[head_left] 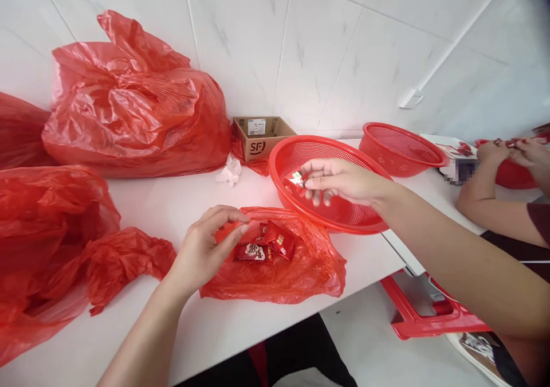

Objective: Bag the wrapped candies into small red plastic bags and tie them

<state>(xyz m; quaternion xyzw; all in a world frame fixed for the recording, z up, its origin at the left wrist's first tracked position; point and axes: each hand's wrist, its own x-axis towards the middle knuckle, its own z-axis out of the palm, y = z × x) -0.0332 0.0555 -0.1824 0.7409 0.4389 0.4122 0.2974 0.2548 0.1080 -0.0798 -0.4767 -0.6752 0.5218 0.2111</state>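
Note:
Over the near red plastic basket (283,146), my right hand (330,182) holds a small red candy packet (295,180) with a pale print at its fingertips. My left hand (210,243) is at the left rim of an opened red plastic bag (301,281). Its fingers are curved, with a gap to the thumb and nothing visible between them. Inside that bag lie several red wrapped packets (280,239), some with white or gold characters. Part of the basket's inside is hidden by my right hand and forearm.
Large red bags (137,112) fill the left and back. A small cardboard box (268,140) and a crumpled white tissue (230,170) are behind the bag. A second red basket (399,146) stands right. Another person's hands (511,152) work far right. A red stool (429,318) stands below.

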